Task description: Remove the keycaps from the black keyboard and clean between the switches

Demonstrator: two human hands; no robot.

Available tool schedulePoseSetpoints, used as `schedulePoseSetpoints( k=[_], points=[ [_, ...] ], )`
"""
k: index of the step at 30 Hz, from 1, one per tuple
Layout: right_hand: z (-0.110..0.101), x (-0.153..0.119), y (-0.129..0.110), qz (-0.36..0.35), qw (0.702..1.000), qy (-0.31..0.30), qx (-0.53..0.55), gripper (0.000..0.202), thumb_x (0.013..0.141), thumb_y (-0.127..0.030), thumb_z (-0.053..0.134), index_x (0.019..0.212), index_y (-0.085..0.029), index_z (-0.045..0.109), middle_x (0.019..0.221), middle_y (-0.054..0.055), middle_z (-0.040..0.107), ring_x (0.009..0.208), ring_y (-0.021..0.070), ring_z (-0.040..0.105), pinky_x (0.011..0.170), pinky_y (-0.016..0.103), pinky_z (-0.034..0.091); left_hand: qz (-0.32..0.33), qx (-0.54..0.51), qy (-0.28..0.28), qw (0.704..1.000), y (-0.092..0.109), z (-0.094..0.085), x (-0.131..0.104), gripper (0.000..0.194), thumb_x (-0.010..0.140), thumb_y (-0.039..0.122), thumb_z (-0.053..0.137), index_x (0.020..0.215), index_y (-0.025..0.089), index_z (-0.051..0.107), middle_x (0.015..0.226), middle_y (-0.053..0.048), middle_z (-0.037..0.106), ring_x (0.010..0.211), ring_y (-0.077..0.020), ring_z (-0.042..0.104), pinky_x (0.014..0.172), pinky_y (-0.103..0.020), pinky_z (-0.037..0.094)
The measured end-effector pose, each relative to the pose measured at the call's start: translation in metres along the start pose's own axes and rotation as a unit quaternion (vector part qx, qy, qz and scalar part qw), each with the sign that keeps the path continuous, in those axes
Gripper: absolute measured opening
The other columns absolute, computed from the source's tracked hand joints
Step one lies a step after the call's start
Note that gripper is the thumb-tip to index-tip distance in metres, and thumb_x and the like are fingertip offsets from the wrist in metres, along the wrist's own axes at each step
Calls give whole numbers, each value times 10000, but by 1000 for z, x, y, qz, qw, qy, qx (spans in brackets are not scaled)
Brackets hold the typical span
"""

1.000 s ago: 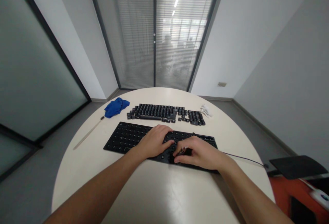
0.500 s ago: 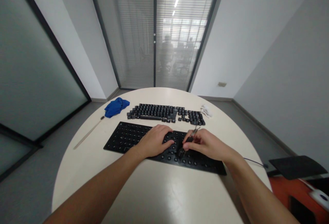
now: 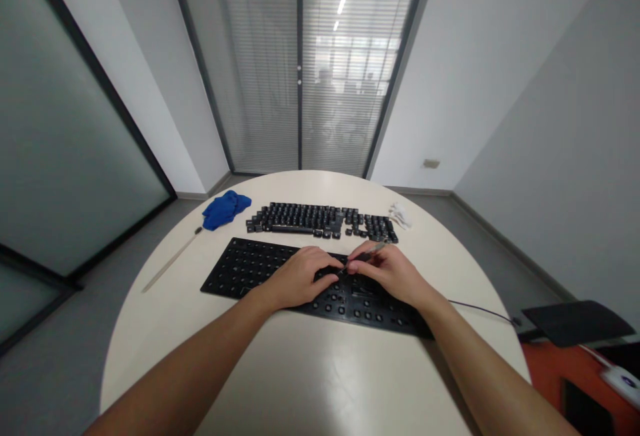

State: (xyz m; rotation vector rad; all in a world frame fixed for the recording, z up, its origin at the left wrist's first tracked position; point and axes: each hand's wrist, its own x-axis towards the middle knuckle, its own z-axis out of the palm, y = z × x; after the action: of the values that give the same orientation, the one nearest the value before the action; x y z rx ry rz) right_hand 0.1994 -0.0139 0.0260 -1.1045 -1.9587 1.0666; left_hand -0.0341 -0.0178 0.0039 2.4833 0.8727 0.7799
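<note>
A black keyboard base (image 3: pixel 250 264) without its keycaps lies in front of me, its rows of small key posts showing. My left hand (image 3: pixel 303 276) rests on its middle, palm down, thumb and fingers apart. In my right hand (image 3: pixel 387 273), the fingers pinch slim metal tweezers (image 3: pixel 371 253), whose tip points left and down at the base beside my left fingertips. Whether the tip holds anything is too small to tell. Behind the base, loose black keycaps (image 3: pixel 300 215) are laid out in keyboard order.
A blue cloth (image 3: pixel 226 210) and a thin stick with a dark brush-like tip (image 3: pixel 173 259) lie at the left of the round table (image 3: pixel 320 369). Crumpled white tissue (image 3: pixel 400 216) sits at the back right. A cable (image 3: pixel 483 309) runs off the right edge, near a chair (image 3: pixel 577 323).
My right hand has moved left and away from me along the base, bringing the tweezers close to my left fingertips. The keyboard base has shifted slightly. My left hand has stayed nearly still.
</note>
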Motion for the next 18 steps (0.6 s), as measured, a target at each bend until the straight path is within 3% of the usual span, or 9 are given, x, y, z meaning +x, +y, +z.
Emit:
schedulePoseSetpoints(
  k=[12, 18],
  points=[
    [4, -2, 3, 4, 991, -35, 130, 307, 868, -469, 684, 929, -174, 620, 783, 43, 737, 779, 179, 723, 752, 316, 575, -51, -84, 6, 995, -5, -1, 0, 205, 946, 229, 553, 1108, 238, 679, 1111, -23, 722, 1044, -185, 645, 989, -339, 460],
    [8, -1, 7, 27, 987, -50, 151, 329, 899, -490, 641, 975, -183, 553, 690, 14, 722, 665, 160, 715, 673, 294, 568, -51, -103, -1, 993, -6, -1, 1, 195, 946, 201, 545, 1091, 227, 672, 1110, -23, 721, 1041, -182, 647, 989, -326, 463]
  ],
)
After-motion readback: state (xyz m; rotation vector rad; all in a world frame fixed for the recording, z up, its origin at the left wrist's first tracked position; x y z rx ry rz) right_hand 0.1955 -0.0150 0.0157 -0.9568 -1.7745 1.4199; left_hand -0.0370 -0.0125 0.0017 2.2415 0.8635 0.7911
